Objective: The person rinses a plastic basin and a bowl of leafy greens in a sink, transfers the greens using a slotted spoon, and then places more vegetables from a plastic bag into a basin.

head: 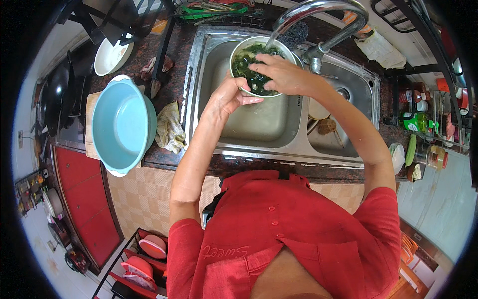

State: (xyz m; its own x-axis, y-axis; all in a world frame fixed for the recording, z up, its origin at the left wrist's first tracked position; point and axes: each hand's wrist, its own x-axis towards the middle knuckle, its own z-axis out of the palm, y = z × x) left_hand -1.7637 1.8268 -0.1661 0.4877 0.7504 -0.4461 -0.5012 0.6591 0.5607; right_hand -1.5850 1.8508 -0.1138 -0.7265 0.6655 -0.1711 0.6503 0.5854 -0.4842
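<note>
Over the left basin of a steel double sink (257, 129), my left hand (233, 91) grips the near rim of a round bowl (234, 56). Dark green leafy pieces (254, 78) lie in water inside it. My right hand (278, 73) reaches over the bowl from the right, fingers spread and fingertips at the leaves; it grips nothing that I can see. Water runs from the curved chrome faucet (321, 11) into the bowl near its far side.
Left of the sink are a light blue plastic basin (123, 127) on a wooden board (91, 112), a crumpled cloth (170, 129) and a white bowl (108, 61). The right basin holds a brown scrubber (326, 127). A green bottle (414, 121) and a long green vegetable (411, 149) are farther right.
</note>
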